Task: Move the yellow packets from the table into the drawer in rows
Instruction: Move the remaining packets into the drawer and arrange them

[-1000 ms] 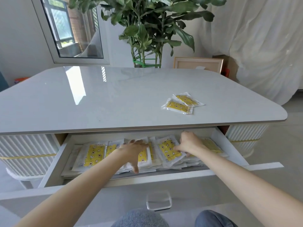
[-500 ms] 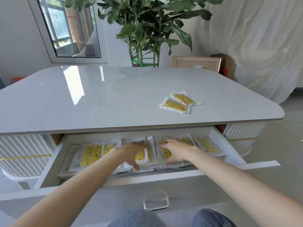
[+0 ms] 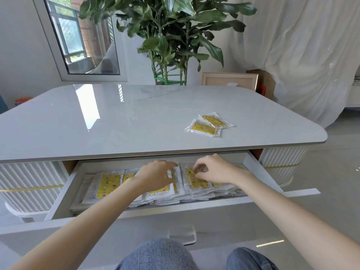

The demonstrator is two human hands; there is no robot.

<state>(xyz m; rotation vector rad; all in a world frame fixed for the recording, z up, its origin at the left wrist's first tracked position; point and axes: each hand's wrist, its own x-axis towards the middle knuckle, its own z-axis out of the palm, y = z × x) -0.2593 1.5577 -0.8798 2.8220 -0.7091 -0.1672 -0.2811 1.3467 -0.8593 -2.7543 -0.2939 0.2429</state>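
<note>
**Two packets left on the worktop while we tidy the rows**

Two yellow packets lie overlapping on the worktop, beyond and slightly to the right of our right hand, well apart from it. Everything else sits in the open drawer below the worktop edge, laid in rows of stacked packets running from left of our left hand to under and past our right one.

We judge the step in hand to be straightening what is already stowed, not fetching. Our left hand rests flat, fingers together and extended, pressing on a stack near the middle of the drawer; it grips nothing. Our right hand hovers just beside it, fingers curled with thumb and fingertips drawn close over the packet beneath; whether it actually pinches the film edge we cannot tell.

The task looks close to finished. Next, we expect, one hand must leave the drawer, reach up and away over the worktop edge to the overlapping pair, and bring them down. That calls for finding a gap or a low stack to the right of our right hand, since the middle rows already look full, and for sliding the slippery wrappers in without disturbing the neighbours.
</note>
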